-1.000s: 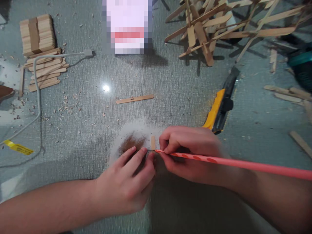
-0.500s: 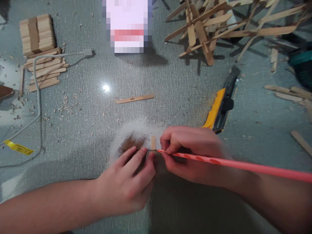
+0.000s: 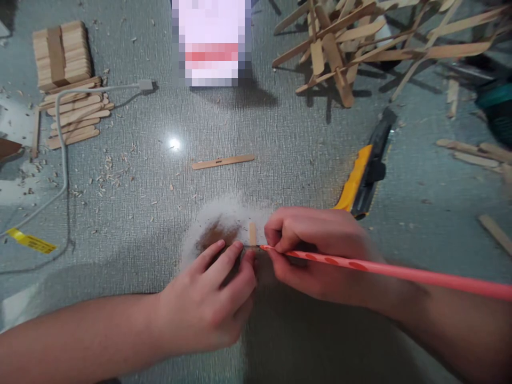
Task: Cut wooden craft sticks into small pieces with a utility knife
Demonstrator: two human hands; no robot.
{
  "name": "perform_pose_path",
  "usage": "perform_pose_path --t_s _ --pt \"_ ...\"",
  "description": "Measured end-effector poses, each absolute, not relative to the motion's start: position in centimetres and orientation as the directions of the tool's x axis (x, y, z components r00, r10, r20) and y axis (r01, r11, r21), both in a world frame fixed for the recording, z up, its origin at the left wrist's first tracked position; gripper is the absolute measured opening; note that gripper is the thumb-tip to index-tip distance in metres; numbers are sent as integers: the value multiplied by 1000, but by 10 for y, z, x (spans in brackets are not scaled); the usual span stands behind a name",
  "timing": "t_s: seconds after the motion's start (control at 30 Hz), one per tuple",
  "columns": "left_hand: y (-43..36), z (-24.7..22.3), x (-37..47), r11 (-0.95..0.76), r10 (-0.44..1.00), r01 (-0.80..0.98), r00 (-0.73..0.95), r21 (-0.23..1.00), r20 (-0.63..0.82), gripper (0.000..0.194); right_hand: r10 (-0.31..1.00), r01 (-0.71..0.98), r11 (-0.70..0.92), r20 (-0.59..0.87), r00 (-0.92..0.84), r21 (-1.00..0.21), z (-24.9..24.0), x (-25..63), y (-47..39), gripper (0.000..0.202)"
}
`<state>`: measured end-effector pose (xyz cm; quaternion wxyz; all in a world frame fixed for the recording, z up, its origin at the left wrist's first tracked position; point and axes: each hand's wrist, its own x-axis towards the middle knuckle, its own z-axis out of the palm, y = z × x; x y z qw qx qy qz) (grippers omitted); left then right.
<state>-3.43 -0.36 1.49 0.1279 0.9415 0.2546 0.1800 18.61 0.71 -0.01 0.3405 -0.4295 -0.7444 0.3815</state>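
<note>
My right hand (image 3: 316, 253) is closed round a pink pencil (image 3: 380, 270) with darker red spots, near its point. The pencil's shaft runs back over my right wrist. Its tip touches, or nearly touches, a thin dark-edged strip just below a short visible piece of wooden craft stick (image 3: 252, 233). Bent fingers and thumb of my left hand (image 3: 216, 298) press together at the left end of that strip; what they grip is mostly hidden. Under the fingertips lies a pale dusty patch (image 3: 228, 208) with a brown smear. Beyond it rests a craft stick with a small slot (image 3: 224, 161).
A yellow and black utility knife (image 3: 366, 170) lies beyond my right hand. At the upper right is a pile of joined craft sticks (image 3: 336, 58). Upper left are a banded bundle of sticks (image 3: 76, 53), loose sticks (image 3: 78, 114) and a white cable (image 3: 64, 149). A pixelated object (image 3: 212, 32) stands at the top.
Both hands and the pencil hold nearly the same pose. The whole view has shifted by a few pixels.
</note>
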Motion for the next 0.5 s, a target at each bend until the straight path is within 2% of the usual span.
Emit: perform_pose_path --t_s 0.2,0.5 --pt "-1 16 -33 -841 520 426 807 334 280 31 907 333 327 194 -374 -884 1 187 9 24" --pt "-3 15 -34 -836 523 426 810 346 264 30 897 349 320 164 -409 -881 3 186 9 23"
